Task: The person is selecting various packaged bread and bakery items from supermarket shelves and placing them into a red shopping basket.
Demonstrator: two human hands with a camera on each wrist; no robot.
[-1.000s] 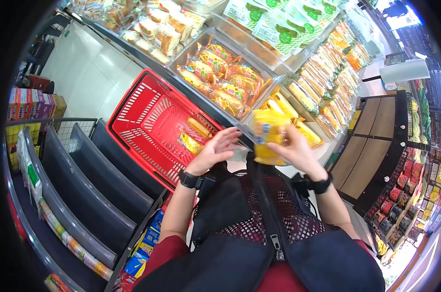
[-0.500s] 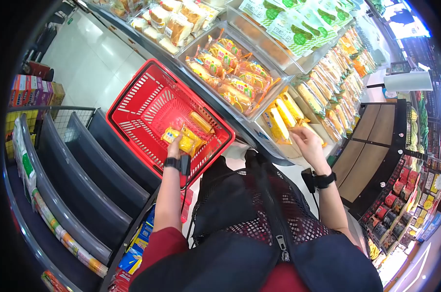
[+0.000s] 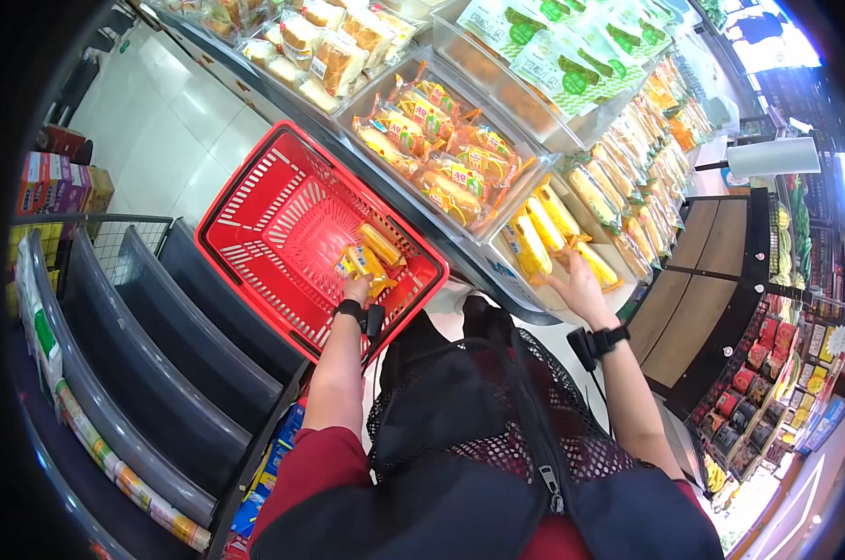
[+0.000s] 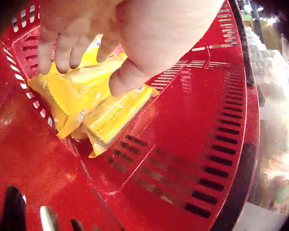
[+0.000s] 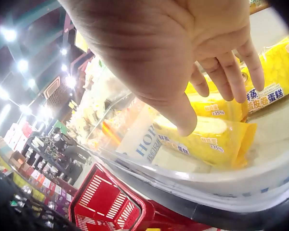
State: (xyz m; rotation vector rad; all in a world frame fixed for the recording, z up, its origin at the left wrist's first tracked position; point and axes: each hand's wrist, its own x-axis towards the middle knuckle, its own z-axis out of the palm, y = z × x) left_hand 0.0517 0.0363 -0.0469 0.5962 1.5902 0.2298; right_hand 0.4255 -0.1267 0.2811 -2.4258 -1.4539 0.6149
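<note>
Inside the red shopping basket [image 3: 282, 201] my left hand [image 3: 355, 288] reaches down over yellow packaged cakes [image 3: 380, 245]. In the left wrist view its fingers and thumb lie spread and loosely bent across a yellow cake packet [image 4: 72, 91], with another packet [image 4: 120, 115] beside the thumb. My right hand [image 3: 579, 287] is over the clear bin of yellow packaged cakes [image 3: 539, 233]. The right wrist view shows its fingers extended above the packets, the thumb at the near cake packet [image 5: 207, 142]; none is gripped.
Next to the yellow cakes stands a clear bin of orange-wrapped bread [image 3: 455, 168]. Sliced bread packs [image 3: 334, 56] and green-white bags [image 3: 572, 65] lie farther along the display. Dark empty-looking shelf tiers [image 3: 180, 317] curve at the left, and a wooden-topped stand [image 3: 693, 280] is at the right.
A yellow cake packet passed from my right hand to my left, which lowered it into the basket and has loosened around it. My right hand moved back over the yellow cake bin.
</note>
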